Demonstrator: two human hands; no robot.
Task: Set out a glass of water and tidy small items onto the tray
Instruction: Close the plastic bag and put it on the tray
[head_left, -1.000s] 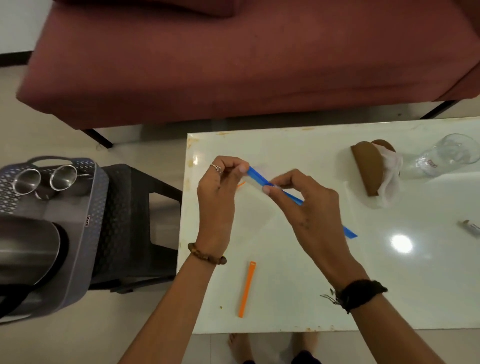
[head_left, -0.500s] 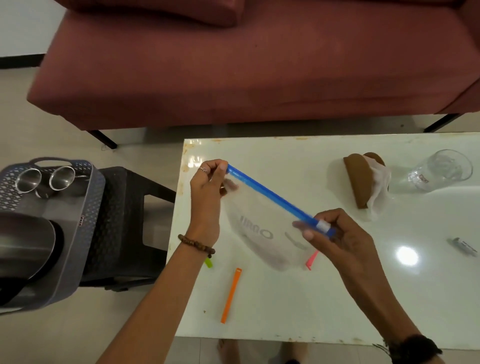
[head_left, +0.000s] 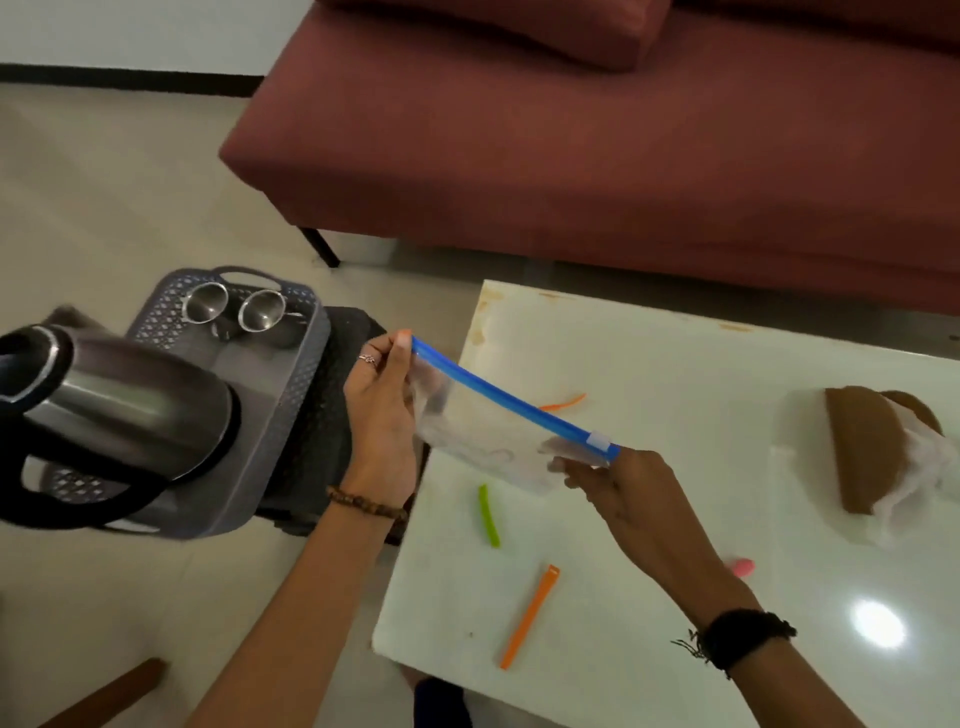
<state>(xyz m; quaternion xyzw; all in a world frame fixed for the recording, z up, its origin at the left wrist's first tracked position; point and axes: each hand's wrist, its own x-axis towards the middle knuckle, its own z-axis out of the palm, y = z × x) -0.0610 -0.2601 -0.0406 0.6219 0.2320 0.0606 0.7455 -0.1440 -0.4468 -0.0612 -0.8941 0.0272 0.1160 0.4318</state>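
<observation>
A clear zip bag with a blue slider strip hangs over the white table's left edge. My left hand pinches its upper left corner and my right hand grips its lower right end by the white slider. On the table lie a green clip, a long orange clip, a second orange piece behind the bag and a pink item by my right forearm. The grey perforated tray stands to the left on a dark stool. No glass shows in this view.
A steel kettle and two small steel cups sit in the tray. A brown holder with white tissue stands at the table's right. A maroon sofa runs behind the table. A wooden piece shows at the bottom left.
The view has swung left, so the glass has left the frame. My right hand slid along the blue strip to its far end, and the bag now hangs stretched between both hands.
</observation>
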